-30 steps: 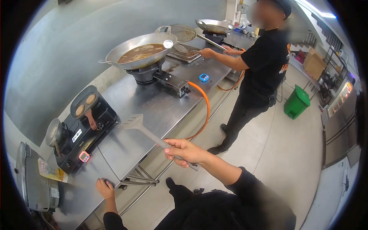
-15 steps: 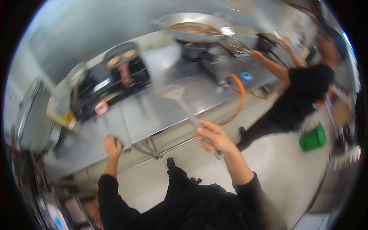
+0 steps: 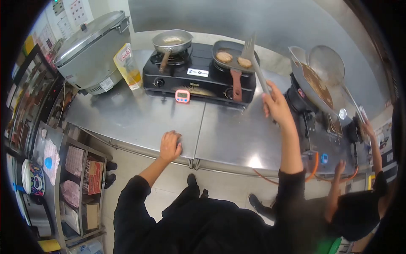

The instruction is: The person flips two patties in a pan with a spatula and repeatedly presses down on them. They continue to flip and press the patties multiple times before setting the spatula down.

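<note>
While the right hand [image 3: 277,106] grips a spatula [image 3: 259,73], tilted up near two patties [image 3: 224,57] in a pan [image 3: 231,47], the left hand [image 3: 170,146] rests on the steel table [image 3: 237,137], its grip unclear, black stove [image 3: 215,81] under the pan, pink timer [image 3: 182,96] in front.

Stove [image 3: 198,81] on counter [image 3: 139,116], wall [image 3: 186,15] bhd it. Saucepan [image 3: 161,45] on stove's L burner; griddle pan [image 3: 233,47] on its R burner, w/ 2 patties [image 3: 224,57] in it side by side, handle out over stove's front. Timer [image 3: 182,96] at stove's front, btwn knobs [image 3: 159,82]. Pouch [image 3: 128,70] just L of stove, rice cooker [image 3: 91,55] further L. Left hand [image 3: 170,146] in front of stove, at counter edge. Right hand [image 3: 277,103] R of stove; spatula [image 3: 256,65] in it, head over stove's R end. Wok [image 3: 305,87] further R of stove, strainer [image 3: 326,63] bhd wok's rim.
</note>
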Demonstrator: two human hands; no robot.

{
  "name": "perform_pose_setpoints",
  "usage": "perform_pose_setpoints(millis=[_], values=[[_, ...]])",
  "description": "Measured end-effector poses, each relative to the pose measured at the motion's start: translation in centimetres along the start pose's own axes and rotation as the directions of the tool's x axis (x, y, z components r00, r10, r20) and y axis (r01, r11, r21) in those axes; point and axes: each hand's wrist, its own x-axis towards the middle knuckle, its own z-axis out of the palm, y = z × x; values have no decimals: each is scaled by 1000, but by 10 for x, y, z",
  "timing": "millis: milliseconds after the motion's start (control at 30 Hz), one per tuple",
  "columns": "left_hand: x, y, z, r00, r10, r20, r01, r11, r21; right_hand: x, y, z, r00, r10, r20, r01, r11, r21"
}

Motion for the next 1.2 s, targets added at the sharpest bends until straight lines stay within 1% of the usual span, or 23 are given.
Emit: perform_pose_setpoints(millis=[33,67,100,133,167,267,333,367,467,500,600,667,700,767,800,867,900,967,1067,1100,1167,1200], values=[[3,1,1,999,-33,29,34,999,-24,25,2,-2,998,-66,-21,61,981,-184],[14,-2,6,999,-17,37,20,996,-81,49,8,-2,991,-132,-34,111,926,-362],[30,2,5,999,-2,45,8,990,-142,71,18,1,975,-221,-30,161,792,-588],[47,8,6,999,12,53,-1,979,-206,90,31,4,953,-302,-2,189,601,-776],[68,14,8,997,67,46,-54,970,-236,106,39,9,928,-369,48,193,368,-909],[146,33,14,972,232,33,-209,923,-322,137,18,36,990,-141,25,58,241,-969],[194,51,19,946,322,-21,-310,888,-339,162,21,45,994,-97,57,71,145,-987],[211,58,28,943,331,-35,-322,882,-344,172,24,48,994,-77,71,79,97,-992],[251,64,54,912,399,-96,-408,855,-321,198,38,53,990,-119,77,83,49,-995],[256,64,65,899,424,-112,-437,843,-313,202,39,55,991,-97,93,96,31,-995],[262,65,88,898,397,-191,-440,823,-359,209,39,60,992,-12,127,127,-12,-992],[262,67,98,925,345,-157,-379,833,-403,211,40,63,993,36,113,114,-18,-993],[262,68,99,937,322,-137,-349,835,-426,215,40,64,990,85,111,113,-18,-993],[263,67,101,932,324,-162,-362,847,-390,216,41,66,978,188,96,101,-13,-995],[266,67,100,928,322,-185,-369,853,-368,216,39,64,976,189,110,116,-22,-993],[268,68,100,923,348,-163,-383,862,-331,213,36,57,969,198,146,158,-44,-986],[268,68,100,921,359,-152,-390,867,-311,215,31,55,969,200,144,154,-36,-987],[270,68,101,921,363,-138,-388,873,-295,223,19,50,970,201,134,139,-13,-990],[270,71,98,928,355,-115,-373,870,-323,230,28,71,972,226,-64,-73,31,-997],[269,71,97,932,348,-104,-362,868,-340,226,32,77,973,226,-55,-64,37,-997],[269,70,97,931,355,-83,-363,879,-309,217,34,84,976,214,-39,-49,42,-998],[270,70,97,930,359,-79,-366,883,-292,221,38,82,984,171,-41,-52,62,-997]])
